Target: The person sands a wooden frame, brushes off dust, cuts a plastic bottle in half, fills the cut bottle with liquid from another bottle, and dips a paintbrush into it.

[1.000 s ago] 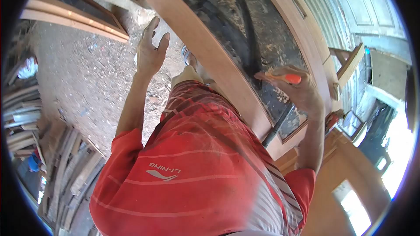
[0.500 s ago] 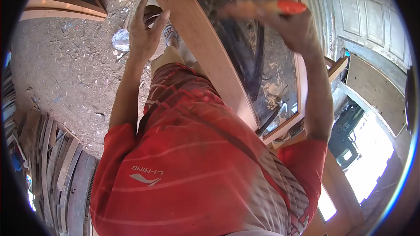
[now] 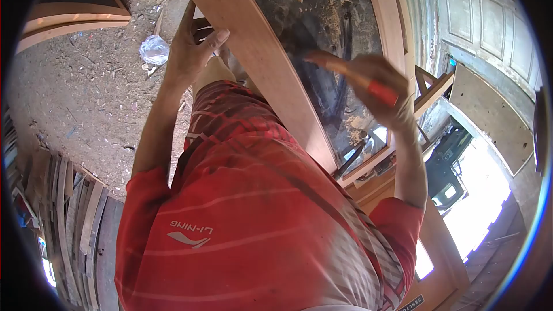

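Observation:
My right hand [image 3: 381,89] is closed round the orange and red handle of a brush [image 3: 331,61], whose dark, blurred end lies over the black surface [image 3: 322,0] inside a wooden frame. My left hand [image 3: 193,52] is at the outer edge of the frame's near wooden rail [image 3: 253,40], its thumb by the edge and its fingers partly hidden behind the rail. A dark bar [image 3: 351,158] rests at the frame's lower corner. Sawdust is scattered on the black surface.
Wooden strips [image 3: 75,213] are stacked at the lower left. A plastic bag [image 3: 154,50] lies on the littered ground. Another wooden frame [image 3: 75,20] stands at the upper left. At the right are a pale panelled door [image 3: 481,23] and a wooden bracket [image 3: 435,93].
My left hand has come from open air to the rail's edge. My right hand has swung up and then back down with the brush. The view has shifted.

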`<action>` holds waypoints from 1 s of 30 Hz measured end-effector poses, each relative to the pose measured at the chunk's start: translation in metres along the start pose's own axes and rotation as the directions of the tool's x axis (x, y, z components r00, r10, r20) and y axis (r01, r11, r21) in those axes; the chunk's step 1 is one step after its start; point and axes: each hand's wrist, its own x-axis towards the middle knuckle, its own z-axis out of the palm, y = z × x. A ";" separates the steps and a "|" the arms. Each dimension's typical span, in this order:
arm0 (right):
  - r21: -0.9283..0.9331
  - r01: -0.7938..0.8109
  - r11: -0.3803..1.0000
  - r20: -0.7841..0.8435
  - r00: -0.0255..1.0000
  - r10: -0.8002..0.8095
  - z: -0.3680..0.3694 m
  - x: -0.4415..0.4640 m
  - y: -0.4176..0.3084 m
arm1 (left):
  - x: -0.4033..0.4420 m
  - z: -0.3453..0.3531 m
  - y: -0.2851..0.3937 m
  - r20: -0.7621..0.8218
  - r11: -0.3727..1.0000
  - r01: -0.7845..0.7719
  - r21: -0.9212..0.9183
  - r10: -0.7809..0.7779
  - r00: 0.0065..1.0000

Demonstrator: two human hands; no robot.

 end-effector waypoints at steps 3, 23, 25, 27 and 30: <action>-0.054 -0.166 0.985 0.054 0.984 0.169 0.013 -0.049 -0.012 | 0.001 -0.002 -0.003 0.040 1.000 -0.009 0.002 0.009 0.999; 0.014 -0.179 0.984 -0.014 0.984 0.179 -0.014 -0.087 0.025 | -0.024 0.044 -0.002 -0.148 0.998 -0.053 0.031 0.057 0.987; -0.171 -0.125 0.977 -0.191 0.977 0.091 -0.022 -0.067 0.033 | -0.024 0.043 0.000 -0.141 0.997 -0.079 0.020 0.081 0.987; -0.053 -0.153 0.987 -0.250 0.959 0.135 -0.016 -0.066 0.029 | -0.029 0.048 0.007 -0.171 0.997 -0.075 0.006 0.075 0.982; 0.194 -0.267 0.944 -0.095 0.953 0.288 0.010 -0.094 0.004 | -0.031 0.055 0.005 -0.206 0.994 -0.110 0.002 0.108 0.973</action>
